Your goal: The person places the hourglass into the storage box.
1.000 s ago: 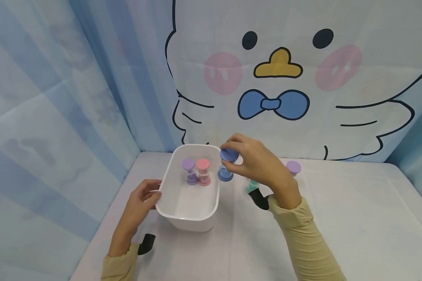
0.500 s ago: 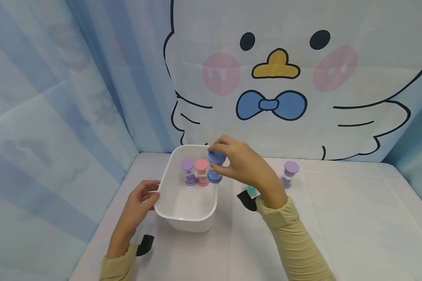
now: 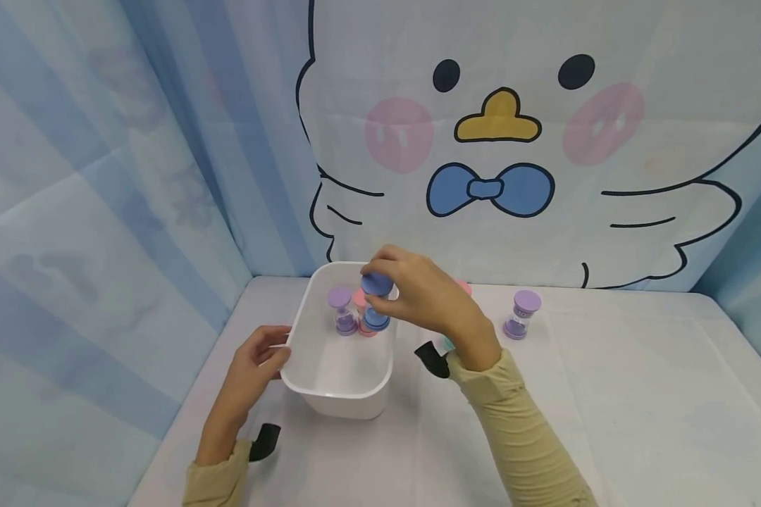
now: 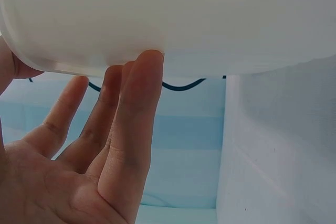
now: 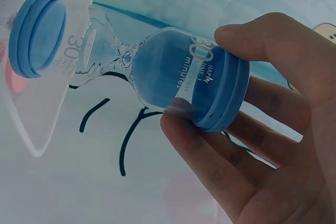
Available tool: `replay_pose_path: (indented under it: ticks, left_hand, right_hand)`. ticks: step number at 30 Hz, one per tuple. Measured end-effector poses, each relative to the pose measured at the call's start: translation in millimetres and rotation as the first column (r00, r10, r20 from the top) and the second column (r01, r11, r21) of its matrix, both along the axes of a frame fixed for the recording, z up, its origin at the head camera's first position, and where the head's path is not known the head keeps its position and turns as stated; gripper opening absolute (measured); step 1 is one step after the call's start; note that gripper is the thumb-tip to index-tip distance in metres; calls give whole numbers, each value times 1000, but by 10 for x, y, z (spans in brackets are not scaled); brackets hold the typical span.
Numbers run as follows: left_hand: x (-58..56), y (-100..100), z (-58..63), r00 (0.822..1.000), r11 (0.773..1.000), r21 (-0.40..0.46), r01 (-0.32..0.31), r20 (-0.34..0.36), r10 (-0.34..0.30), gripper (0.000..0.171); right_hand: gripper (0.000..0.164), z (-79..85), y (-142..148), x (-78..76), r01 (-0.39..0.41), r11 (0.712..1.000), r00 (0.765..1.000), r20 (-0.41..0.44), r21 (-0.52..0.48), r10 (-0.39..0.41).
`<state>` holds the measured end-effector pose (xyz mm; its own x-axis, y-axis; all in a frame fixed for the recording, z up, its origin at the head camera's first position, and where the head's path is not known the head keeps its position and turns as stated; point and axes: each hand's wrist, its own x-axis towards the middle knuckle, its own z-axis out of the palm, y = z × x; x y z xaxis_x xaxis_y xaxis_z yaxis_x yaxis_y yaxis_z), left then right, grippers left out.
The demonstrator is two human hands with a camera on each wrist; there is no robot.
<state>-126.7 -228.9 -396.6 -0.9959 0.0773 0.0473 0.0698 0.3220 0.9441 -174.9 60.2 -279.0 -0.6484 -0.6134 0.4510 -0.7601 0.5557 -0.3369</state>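
Note:
My right hand pinches the upper cap of a blue hourglass between thumb and fingers. The hourglass is upright above the far right part of a white bin. In the right wrist view, "30 minutes" is printed on its glass. Inside the bin stand a purple hourglass and a pink hourglass, the pink one partly hidden behind the blue. My left hand grips the bin's left side, thumb at the rim; its fingers touch the outer wall.
On the white table, right of the bin, stands another purple hourglass. A pink cap and a teal piece show partly behind my right arm. A printed curtain hangs along the back.
My right hand has carried the blue hourglass left, from beside the bin's right rim to over its inside, in front of the pink one. The left hand stays on the bin.

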Motion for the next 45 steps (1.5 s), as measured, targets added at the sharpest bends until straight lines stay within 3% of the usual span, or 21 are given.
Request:
replay_pose_path:
  ticks: [12, 37, 45]
  left_hand:
    - [-20, 5, -4, 1000, 1000, -13, -10, 5, 10, 36]
    - [-6, 4, 5, 1000, 1000, 7, 12, -2, -12, 38]
    - [-5, -3, 6, 1000, 1000, -3, 0, 22, 0, 37]
  right_hand:
    - [29, -55, -134, -98, -4, 1000, 1000, 17, 20, 4]
    - [32, -258, -390, -243, 13, 995, 990, 139, 95, -26]
    - [32, -322, -495, -293, 10, 988, 993, 117, 156, -28]
